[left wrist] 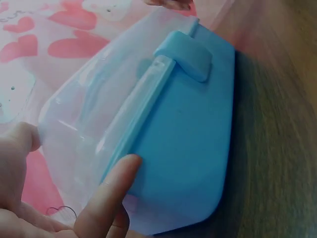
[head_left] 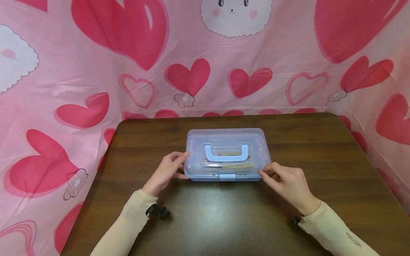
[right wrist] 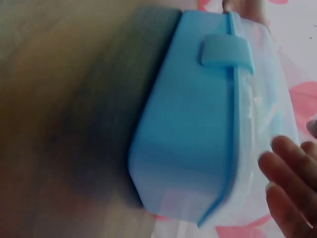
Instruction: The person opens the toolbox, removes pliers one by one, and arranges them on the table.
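Observation:
A plastic storage box (head_left: 227,170) with a clear lid, a light blue body and a folded-down blue handle (head_left: 226,157) rests on the table. Its lid is down, and the blue front latch (head_left: 227,176) lies over the rim. Through the lid, some thin yellowish and pale items show, too blurred to name. My left hand (head_left: 166,172) holds the box's left end, with fingertips (left wrist: 130,163) against the front near the rim. At the front right corner is my right hand (head_left: 289,185), its loosely bent fingers (right wrist: 280,168) beside the lid; firm contact cannot be made out.
The dark wooden table (head_left: 211,220) extends around the box on all sides. A pink curtain (head_left: 221,49) with hearts hangs behind the table and at both sides. A black wrist mount (head_left: 158,212) sticks out from the left cuff.

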{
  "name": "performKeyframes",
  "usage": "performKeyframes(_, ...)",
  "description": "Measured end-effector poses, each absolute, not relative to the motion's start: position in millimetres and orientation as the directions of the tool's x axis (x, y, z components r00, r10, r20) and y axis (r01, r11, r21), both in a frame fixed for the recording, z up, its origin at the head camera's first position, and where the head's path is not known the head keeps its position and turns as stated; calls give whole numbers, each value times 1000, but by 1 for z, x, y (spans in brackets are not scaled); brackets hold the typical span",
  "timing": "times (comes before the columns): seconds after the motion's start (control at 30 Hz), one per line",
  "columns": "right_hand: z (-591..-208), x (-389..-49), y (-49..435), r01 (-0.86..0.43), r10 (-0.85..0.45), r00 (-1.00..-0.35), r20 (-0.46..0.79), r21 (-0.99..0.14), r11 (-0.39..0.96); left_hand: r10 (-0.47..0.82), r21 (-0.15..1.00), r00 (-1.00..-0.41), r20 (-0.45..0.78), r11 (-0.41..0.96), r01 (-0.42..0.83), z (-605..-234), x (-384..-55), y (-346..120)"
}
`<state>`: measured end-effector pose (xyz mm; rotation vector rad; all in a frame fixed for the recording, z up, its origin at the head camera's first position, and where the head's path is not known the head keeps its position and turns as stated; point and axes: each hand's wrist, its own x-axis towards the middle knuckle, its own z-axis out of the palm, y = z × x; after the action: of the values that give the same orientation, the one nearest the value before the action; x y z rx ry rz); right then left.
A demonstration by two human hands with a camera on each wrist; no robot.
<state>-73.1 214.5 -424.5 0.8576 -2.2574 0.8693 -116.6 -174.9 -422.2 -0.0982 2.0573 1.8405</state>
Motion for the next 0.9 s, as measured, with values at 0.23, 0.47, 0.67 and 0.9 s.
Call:
performKeyframes(0.23, -440, -69, 199, -791, -490, -604, 629, -398, 464, 216, 939, -914, -343, 122, -323, -421, -117, -173)
performKeyframes(0.47, -457, -65, 184, -588, -547, -779, 306, -659, 469, 229, 931, -902, -365, 80, -356, -423, -116, -173)
performKeyframes(0.67, -467, -66, 173, -274, -529, -849, -5, -851, 448, 245, 931, -899, -362, 63, -358, -425, -115, -172)
performKeyframes(0.9, -468, -67, 160, 142, -474, -845, -247, -959, 246, 256, 927, -892, -372, 55, -371, -425, -116, -173)
